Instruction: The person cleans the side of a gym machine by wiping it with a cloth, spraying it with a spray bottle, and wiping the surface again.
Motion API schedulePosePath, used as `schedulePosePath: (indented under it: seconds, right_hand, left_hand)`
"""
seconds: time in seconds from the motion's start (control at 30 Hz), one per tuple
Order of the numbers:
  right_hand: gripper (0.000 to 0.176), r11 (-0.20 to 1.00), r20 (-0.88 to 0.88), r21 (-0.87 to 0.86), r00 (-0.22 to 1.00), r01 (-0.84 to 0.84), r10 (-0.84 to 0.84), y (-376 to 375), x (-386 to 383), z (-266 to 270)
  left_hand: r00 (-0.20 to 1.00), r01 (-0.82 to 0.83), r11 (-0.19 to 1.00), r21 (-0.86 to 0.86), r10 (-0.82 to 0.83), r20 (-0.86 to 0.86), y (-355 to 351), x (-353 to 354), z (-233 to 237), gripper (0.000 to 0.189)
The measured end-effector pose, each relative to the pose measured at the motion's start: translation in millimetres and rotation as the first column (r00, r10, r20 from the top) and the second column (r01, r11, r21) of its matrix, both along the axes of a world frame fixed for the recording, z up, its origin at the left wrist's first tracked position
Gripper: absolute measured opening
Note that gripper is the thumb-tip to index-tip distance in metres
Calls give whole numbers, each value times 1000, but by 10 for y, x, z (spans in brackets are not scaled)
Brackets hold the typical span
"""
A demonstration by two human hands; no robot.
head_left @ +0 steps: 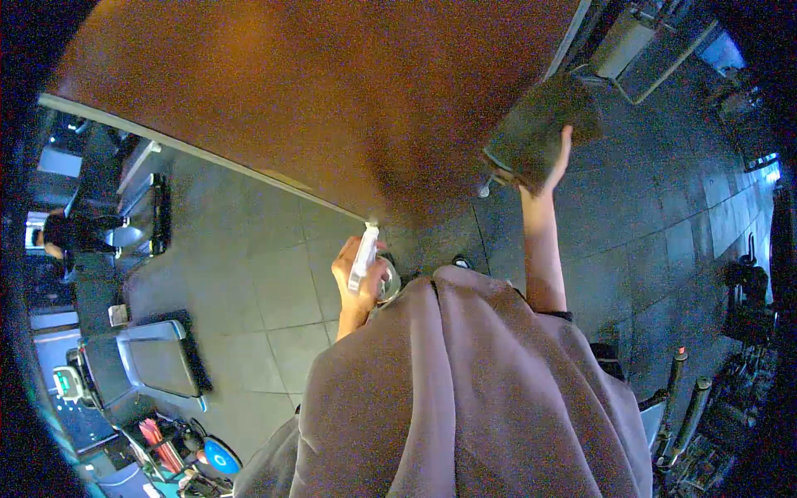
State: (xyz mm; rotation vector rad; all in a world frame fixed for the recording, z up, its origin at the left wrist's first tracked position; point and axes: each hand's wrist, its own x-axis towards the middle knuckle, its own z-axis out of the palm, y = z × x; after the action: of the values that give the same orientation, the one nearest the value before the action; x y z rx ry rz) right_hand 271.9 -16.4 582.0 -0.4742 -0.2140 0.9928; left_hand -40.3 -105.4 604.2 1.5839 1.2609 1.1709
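Note:
A spray bottle with a white trigger head (363,261) and a clear body is gripped in my left hand (344,270), in front of my body. Its nozzle end overlaps the near corner of a large reddish-brown panel (290,100) with a pale edge strip. Out to the right, my right hand (544,178) holds a dark cloth (531,124), thumb over it and other fingers partly hidden beneath. The cloth overlaps the panel's right side in this view.
Dark floor tiles (282,290) surround me. Two treadmills stand left, one (158,365) lower and one (154,216) higher, with a person (83,232) by the latter. A rack holding a blue disc (220,455) is lower left. Gym equipment (689,407) lines the right.

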Motion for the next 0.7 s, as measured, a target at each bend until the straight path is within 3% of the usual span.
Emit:
schedulePosePath:
  seconds: [0.07, 0.17, 0.27, 0.3, 0.37, 0.5, 0.57, 0.6, 0.63, 0.7]
  right_hand:
    - [57, 948, -123, 298, 981, -109, 151, -129, 82, -10]
    - [55, 980, -117, 189, 989, -62, 85, -188, 165, -58]
    - [52, 980, -73, 190, 995, -55, 69, -125, 201, -114]
    - [52, 980, -71, 192, 995, -57, 72, -113, 205, -149]
    - [51, 1000, -50, -3, 998, 25, -26, -88, 170, -175]
    - [51, 997, -67, 18, 995, -69, 70, -246, 155, -130]
    - [40, 863, -177, 410, 903, -295, 392, -344, 196, -154]
    - [41, 932, -75, 164, 938, -323, 339, -471, 152, -212]
    - [41, 931, -77, 165, 937, -326, 342, -571, 53, -206]
    - [65, 846, -219, 40, 821, -532, 527, -723, -100, -200]
  left_hand:
    - [996, 8, 998, -67, -2, 88, -4, 43, -9, 25]
    - [984, 14, 995, -96, 3, 177, 10, 45, -44, 25]
    - [991, 25, 995, -96, -12, 134, 14, 43, -13, 26]
    - [980, 41, 993, -115, -18, 196, 8, 38, -37, 26]
    - [967, 50, 990, -132, -15, 255, -4, 20, -13, 26]
    - [979, 138, 963, -231, -98, 176, 23, -73, 36, 34]
    - [974, 187, 942, -278, -140, 181, 42, -77, 76, 38]
    - [963, 236, 947, -219, -197, 184, 66, -60, 112, 43]
    - [950, 284, 945, -160, -254, 184, 94, -36, 163, 47]
    - [923, 357, 921, -159, -322, 210, 154, 9, 194, 53]
